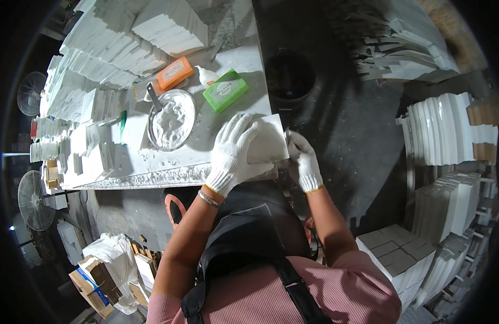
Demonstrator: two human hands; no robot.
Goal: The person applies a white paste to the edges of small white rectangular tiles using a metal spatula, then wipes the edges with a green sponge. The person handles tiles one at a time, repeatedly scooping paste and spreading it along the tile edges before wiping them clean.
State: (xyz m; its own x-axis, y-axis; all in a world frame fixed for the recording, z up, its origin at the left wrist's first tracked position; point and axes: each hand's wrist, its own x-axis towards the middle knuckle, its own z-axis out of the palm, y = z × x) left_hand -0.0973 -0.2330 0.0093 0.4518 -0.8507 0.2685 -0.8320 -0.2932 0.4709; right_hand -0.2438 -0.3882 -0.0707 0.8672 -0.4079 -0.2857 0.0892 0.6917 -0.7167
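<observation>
White tile piece [268,141] lies flat at the right front corner of the surface [152,175], partly overhanging the edge. Left hand [231,154], gloved, fingers spread wide, presses down on the tile's top face. Right hand [305,162], gloved, is at the tile's right edge; whether it pinches anything, cannot tell. Bowl of white paste [171,120] with a tool sits near, to the left. Judgement: keep the left palm flat and steady so the tile does not tip off the corner; work the edge lightly.
</observation>
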